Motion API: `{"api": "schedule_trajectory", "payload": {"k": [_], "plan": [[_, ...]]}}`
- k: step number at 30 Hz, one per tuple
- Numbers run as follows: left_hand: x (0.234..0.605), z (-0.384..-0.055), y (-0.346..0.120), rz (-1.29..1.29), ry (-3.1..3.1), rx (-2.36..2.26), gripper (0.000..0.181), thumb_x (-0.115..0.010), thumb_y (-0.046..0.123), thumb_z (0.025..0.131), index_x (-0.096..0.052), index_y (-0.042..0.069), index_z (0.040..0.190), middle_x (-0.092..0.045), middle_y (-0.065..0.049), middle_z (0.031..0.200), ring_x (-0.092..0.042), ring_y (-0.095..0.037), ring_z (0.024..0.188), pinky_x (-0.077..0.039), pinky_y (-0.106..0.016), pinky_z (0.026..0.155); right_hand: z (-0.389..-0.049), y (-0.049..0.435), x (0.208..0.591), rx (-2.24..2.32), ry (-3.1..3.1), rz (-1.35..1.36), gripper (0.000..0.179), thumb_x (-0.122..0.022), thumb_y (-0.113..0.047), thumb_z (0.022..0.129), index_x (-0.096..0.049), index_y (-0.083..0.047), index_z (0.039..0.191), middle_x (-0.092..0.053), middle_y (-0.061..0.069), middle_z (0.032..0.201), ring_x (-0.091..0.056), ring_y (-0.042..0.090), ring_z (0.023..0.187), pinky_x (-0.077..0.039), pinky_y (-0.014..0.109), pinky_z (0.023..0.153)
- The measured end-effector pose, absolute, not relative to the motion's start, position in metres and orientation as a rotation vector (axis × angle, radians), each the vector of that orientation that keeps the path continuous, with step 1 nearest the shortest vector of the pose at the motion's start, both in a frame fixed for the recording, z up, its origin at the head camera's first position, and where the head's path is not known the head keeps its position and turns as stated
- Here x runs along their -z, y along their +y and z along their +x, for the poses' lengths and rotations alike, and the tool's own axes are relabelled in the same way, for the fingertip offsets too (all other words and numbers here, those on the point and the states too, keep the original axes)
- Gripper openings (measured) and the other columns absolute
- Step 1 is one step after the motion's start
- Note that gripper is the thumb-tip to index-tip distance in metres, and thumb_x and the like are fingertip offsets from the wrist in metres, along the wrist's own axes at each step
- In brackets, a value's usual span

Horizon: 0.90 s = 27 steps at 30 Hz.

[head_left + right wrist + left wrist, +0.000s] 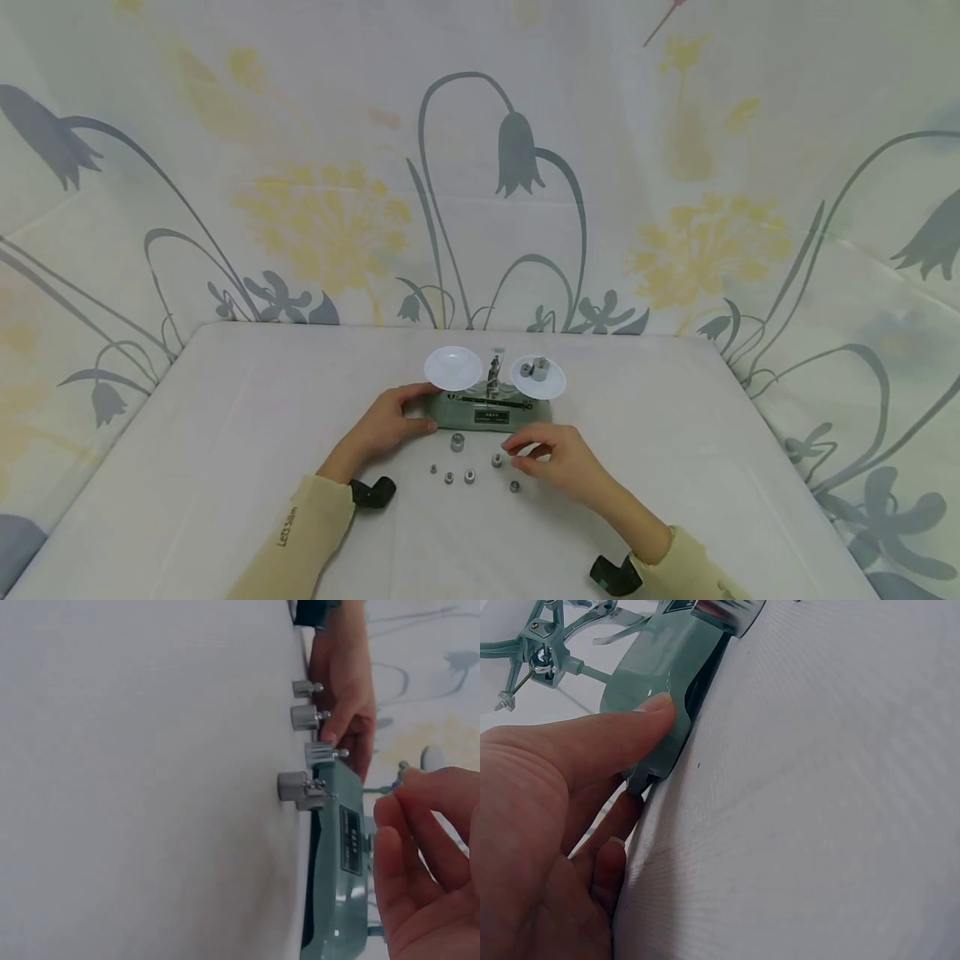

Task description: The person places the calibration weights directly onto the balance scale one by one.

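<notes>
A green balance scale [457,411] stands on the table with two white pans. Its left pan [453,368] holds nothing, while the right pan [553,386] bears two metal weights [540,369]. My left hand [381,423] grips the left end of the base [649,682], thumb on the front face and fingers behind. My right hand [558,458] hovers in front of the scale's right side, fingers loosely bent, thumb and fingertips close together with nothing showing between them. Just beside its fingertips stands a small knobbed weight [497,461].
Several more metal weights of different sizes stand on the white table [225,467] in front of the scale, the largest [457,442] close to the base and a small one [514,487] below my right hand. A flower-patterned cloth [337,125] hangs behind the table.
</notes>
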<state>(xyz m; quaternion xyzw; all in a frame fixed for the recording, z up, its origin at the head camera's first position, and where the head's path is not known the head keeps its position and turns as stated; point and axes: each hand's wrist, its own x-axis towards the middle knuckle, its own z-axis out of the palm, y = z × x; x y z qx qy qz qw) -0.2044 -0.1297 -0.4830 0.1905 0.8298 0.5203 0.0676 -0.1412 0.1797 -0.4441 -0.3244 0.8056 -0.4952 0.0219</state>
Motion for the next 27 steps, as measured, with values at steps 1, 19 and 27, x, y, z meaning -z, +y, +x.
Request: {"api": "schedule_trajectory", "payload": {"k": [1,19,27], "plan": [[0.483,-0.204,-0.129,0.57,2.499,-1.567,0.057,-0.081,0.01,0.081,-0.062,0.011,0.135,-0.057,-0.007,0.141,-0.042,-0.03,0.138,-0.03,-0.049,0.114,-0.141,0.178,0.447,1.517,2.488,-1.0,0.017,-0.074,0.001,0.087,-0.074,-0.003,0.103,-0.073,0.009,0.102,-0.07,0.024,0.09,-0.059,0.03,0.074],[0.481,-0.204,-0.129,0.557,2.507,-1.557,0.057,-0.081,0.011,0.082,-0.062,0.012,0.135,-0.056,-0.007,0.141,-0.041,-0.03,0.139,-0.03,-0.05,0.114,-0.138,0.173,0.471,1.353,2.405,-1.024,0.024,-0.081,-0.005,0.081,-0.076,-0.015,0.103,-0.072,-0.007,0.099,-0.063,0.008,0.093,-0.053,0.027,0.083],[0.485,-0.206,-0.129,0.563,2.511,-1.576,0.055,-0.081,0.01,0.082,-0.063,0.011,0.134,-0.057,-0.008,0.141,-0.042,-0.031,0.139,-0.03,-0.051,0.114,-0.137,0.171,0.473,1.369,2.396,-1.08,0.021,-0.082,-0.002,0.079,-0.077,-0.012,0.097,-0.072,-0.005,0.095,-0.064,0.009,0.093,-0.054,0.026,0.083]]}}
